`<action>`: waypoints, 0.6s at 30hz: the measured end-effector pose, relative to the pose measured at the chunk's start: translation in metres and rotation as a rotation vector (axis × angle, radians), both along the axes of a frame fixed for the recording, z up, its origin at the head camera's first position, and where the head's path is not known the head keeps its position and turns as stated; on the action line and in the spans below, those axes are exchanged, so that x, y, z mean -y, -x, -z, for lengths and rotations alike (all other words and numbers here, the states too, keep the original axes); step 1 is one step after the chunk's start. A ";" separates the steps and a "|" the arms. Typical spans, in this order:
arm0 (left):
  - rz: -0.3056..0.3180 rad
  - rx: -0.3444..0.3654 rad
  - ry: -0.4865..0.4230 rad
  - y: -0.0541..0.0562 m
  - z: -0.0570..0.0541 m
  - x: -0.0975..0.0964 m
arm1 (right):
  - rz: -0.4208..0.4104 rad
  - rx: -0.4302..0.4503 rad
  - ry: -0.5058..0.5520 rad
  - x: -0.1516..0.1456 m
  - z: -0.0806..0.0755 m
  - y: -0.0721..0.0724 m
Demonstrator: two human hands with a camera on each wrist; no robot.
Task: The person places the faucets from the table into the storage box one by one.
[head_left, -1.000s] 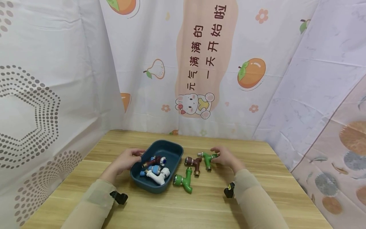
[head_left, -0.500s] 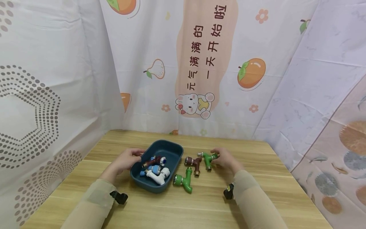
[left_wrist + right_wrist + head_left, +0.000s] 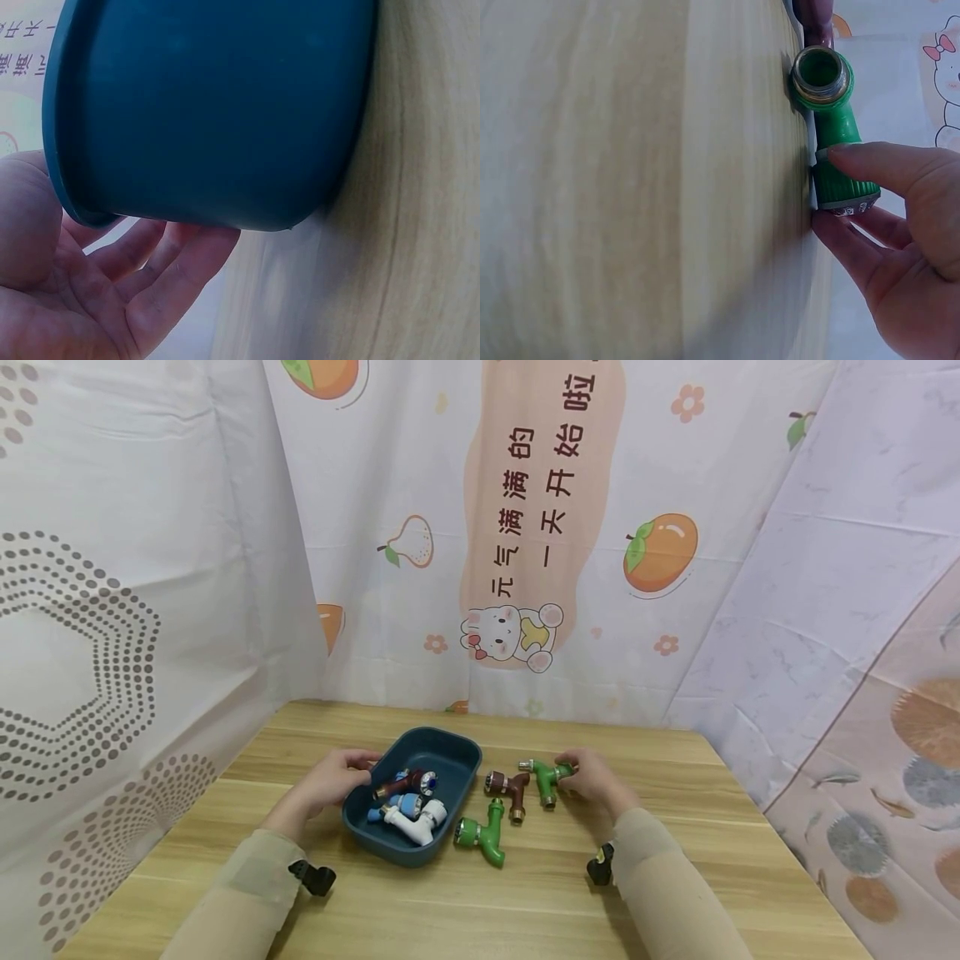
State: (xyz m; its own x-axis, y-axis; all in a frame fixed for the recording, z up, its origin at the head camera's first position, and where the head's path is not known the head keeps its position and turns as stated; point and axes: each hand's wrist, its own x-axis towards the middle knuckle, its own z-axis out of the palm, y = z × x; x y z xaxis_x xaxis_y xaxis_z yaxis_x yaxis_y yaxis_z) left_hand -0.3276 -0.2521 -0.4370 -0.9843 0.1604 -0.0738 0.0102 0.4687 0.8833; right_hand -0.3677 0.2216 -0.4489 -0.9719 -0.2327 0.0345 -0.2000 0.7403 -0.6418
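Observation:
Faucets in several colours are in view. My right hand [image 3: 588, 774] pinches the handle end of a green faucet [image 3: 834, 124] at the back right; its thumb lies on the ribbed handle, with fingers by the end cap. My left hand [image 3: 327, 783] holds the left side of a dark blue plastic bin [image 3: 465, 752]. In the left wrist view, fingers [image 3: 184, 277] touch the bin's outer wall and the thumb is at the rim, its tip hidden. Inside the bin lie a white faucet [image 3: 408, 825], a brown faucet [image 3: 397, 786] and blue faucet parts [image 3: 406, 805], partly covered.
A brown faucet [image 3: 516, 789] lies between the bin and the held green one. Another green faucet [image 3: 489, 835] lies nearer the front, close to the bin's right side. The wooden table [image 3: 525, 910] ends at a printed curtain [image 3: 405, 652] behind.
Almost nothing differs. My right hand and wrist shift very slightly, still at the green faucet; my left hand, the bin and the other faucets stay in place.

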 end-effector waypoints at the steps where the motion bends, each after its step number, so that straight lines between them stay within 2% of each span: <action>1: 0.002 -0.002 -0.001 0.000 0.000 0.000 | 0.001 -0.001 0.001 0.000 0.000 0.000; 18: 0.017 -0.006 -0.012 -0.003 -0.002 0.000 | 0.020 -0.009 0.002 -0.001 0.002 0.004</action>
State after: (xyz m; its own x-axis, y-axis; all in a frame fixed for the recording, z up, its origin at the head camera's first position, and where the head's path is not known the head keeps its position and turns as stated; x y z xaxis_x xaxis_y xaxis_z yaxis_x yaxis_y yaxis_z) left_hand -0.3245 -0.2523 -0.4352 -0.9818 0.1783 -0.0661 0.0234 0.4581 0.8886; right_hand -0.3713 0.2228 -0.4512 -0.9760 -0.2132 0.0435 -0.1909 0.7433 -0.6412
